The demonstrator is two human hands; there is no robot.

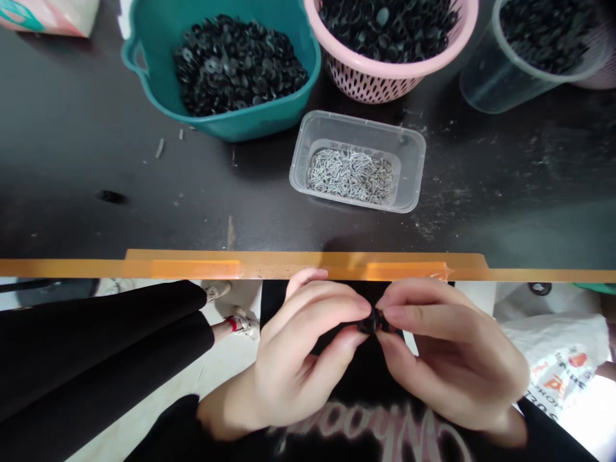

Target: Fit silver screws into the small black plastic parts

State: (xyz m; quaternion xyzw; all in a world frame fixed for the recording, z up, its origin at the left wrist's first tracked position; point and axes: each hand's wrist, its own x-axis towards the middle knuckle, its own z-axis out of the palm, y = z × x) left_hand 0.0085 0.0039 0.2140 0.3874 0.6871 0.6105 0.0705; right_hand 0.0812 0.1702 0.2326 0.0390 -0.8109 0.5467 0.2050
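Note:
Just in front of the table's edge, my two hands meet over my lap. My left hand (308, 346) pinches a small black plastic part (368, 323) between thumb and forefinger. Against it, my right hand (447, 346) pinches another small black piece (383, 321). The two pieces touch or nearly touch; my fingertips hide most of them. Beyond my hands stands a clear plastic box (416, 170) holding many small silvery metal pins (349, 173).
A teal basket (240, 125) of black disc-like parts, a pink basket (370, 80) of black ring-like parts and a clear tub (486, 83) of black pieces line the back. Orange tape (298, 264) covers the table edge. Another person's legs (106, 346) are at left.

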